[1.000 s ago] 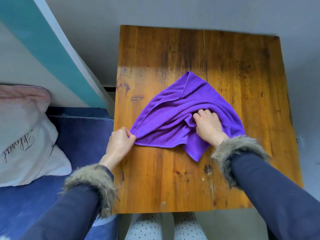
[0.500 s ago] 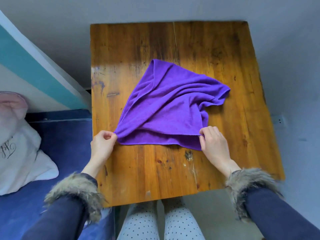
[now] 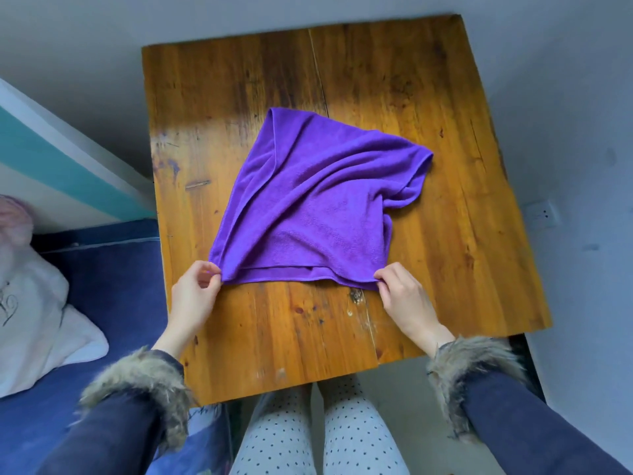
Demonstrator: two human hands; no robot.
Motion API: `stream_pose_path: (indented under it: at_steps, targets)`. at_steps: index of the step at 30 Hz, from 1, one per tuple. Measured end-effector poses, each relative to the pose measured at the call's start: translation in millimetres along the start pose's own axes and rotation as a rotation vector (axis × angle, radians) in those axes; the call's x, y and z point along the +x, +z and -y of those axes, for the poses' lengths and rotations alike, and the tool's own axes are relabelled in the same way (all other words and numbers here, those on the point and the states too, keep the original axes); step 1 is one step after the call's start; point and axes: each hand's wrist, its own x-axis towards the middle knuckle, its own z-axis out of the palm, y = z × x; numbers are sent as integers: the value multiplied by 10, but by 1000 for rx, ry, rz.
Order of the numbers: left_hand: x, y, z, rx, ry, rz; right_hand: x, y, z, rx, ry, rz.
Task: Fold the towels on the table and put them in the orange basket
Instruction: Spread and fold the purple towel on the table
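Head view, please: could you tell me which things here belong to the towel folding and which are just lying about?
Part of the job:
purple towel, rumpled on the wooden table
left hand and right hand, each pinching a near corner

Just lying about:
white pillow
blue bedding
wall socket

The orange basket is not in view.

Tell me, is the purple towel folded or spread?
Spread, wrinkled: the towel lies open; left hand and right hand pinch near corners.
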Motion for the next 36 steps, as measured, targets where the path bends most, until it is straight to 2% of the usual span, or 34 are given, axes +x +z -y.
stream_pose_path:
  at_steps: [2, 5, 10, 14, 21, 27, 36]
  targets:
    - [-45, 6, 40, 181, 155, -9, -10, 66, 6, 10, 9, 76]
    - [-46, -47, 49, 314, 317, -55, -13, 95, -12, -17, 16, 135]
    - [39, -169, 189, 529, 559, 102, -18, 70, -27, -66, -18, 161]
    - [107, -255, 240, 608, 601, 82, 51, 69, -47, -90, -70, 153]
    - [198, -342, 245, 708, 681, 47, 68, 82, -15, -319, -141, 178]
    - [284, -383, 201, 841, 758, 98, 143, -28, -36, -413, -149, 204]
    - [249, -284, 131, 1011, 877, 85, 38, -16, -125, -301, -27, 122]
